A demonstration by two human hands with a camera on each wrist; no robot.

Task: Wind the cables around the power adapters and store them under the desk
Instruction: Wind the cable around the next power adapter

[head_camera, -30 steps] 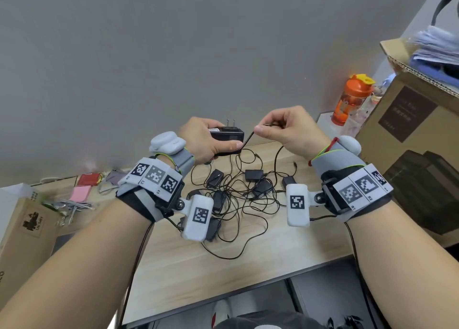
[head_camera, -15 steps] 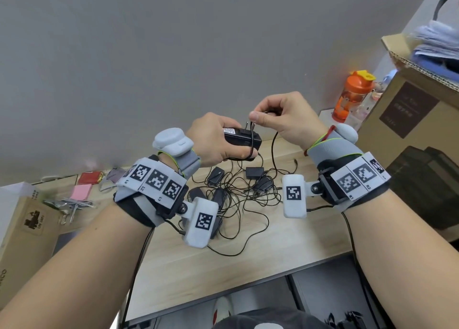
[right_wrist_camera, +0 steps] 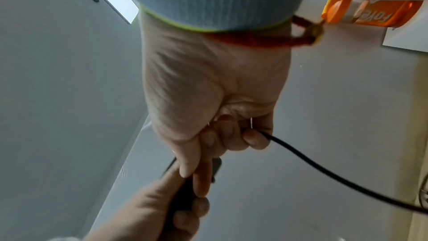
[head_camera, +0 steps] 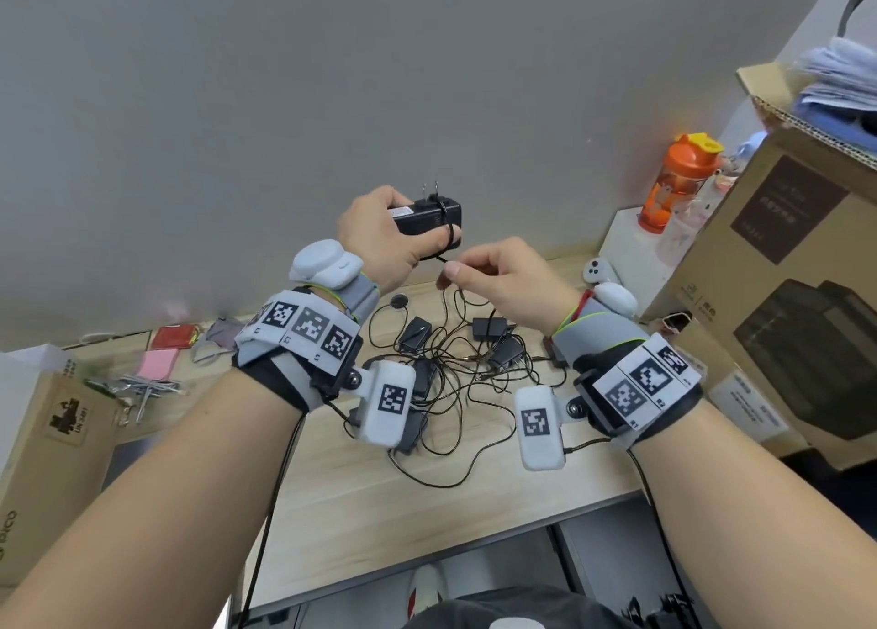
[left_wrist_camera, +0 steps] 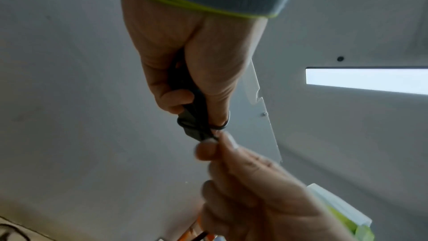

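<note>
Head view: left hand [head_camera: 379,237] gripped one power adapter [head_camera: 427,213] at 12 o'clock, few turns wound; right hand [head_camera: 503,279] pinched its cable [head_camera: 442,259]. Remaining adapters [head_camera: 489,328] lay tangled on desk [head_camera: 474,510], unwound; none stored.

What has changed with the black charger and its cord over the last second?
The right hand carried the cable up over the power adapter and down under it, so a turn of cable now crosses the body near its prongs. The left hand lifted the adapter slightly. Both kept their hold: left gripping the adapter, right pinching the cable. The tangled adapters on the desk stayed put.
</note>
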